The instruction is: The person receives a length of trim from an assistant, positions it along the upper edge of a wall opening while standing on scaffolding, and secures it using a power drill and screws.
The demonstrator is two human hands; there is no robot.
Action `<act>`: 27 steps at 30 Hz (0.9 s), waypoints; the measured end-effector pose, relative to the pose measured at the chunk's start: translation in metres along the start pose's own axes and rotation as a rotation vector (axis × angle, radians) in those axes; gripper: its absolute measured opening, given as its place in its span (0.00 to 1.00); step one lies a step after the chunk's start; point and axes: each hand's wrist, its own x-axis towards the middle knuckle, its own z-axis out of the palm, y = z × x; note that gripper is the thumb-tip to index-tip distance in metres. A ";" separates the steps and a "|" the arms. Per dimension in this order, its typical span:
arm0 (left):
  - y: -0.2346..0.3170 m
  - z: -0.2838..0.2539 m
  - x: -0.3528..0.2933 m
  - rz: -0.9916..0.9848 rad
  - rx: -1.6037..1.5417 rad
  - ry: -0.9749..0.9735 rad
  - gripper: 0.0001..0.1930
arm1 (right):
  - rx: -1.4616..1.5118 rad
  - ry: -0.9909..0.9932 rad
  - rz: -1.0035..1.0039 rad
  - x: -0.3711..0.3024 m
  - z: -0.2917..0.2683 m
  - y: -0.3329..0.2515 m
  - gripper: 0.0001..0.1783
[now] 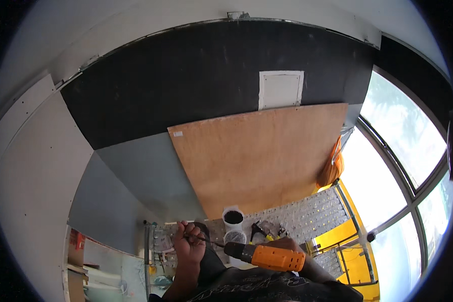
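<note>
My right hand (286, 244) grips an orange and black power drill (276, 258), held sideways in front of my body with its chuck toward the left. A long thin bit (215, 243) runs from the chuck to my left hand (190, 242). The left hand is palm up with its fingers curled in at the bit's far end; what they pinch there is too small to make out. Below the hands stand a white bucket (240, 214) with dark contents and a second pale tub (235, 235). The drill's body partly hides my right fingers.
A large plywood sheet (267, 161) leans against the black and grey wall. Tools (260, 230) lie on the metal platform (312, 215), which has yellow edging and a guard rail (355, 221). An orange bag (331, 168) hangs near the windows (377, 166).
</note>
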 end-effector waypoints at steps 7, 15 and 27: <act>-0.018 -0.016 -0.022 0.115 0.075 0.216 0.11 | -0.737 -0.141 1.097 0.009 0.052 -0.011 0.02; -0.032 -0.037 -0.036 -0.013 -0.196 0.168 0.08 | -0.949 -0.186 0.955 -0.061 0.020 0.013 0.07; -0.057 -0.052 -0.072 -0.043 -0.235 0.087 0.12 | -1.048 -1.274 0.477 -0.134 -0.138 0.085 0.08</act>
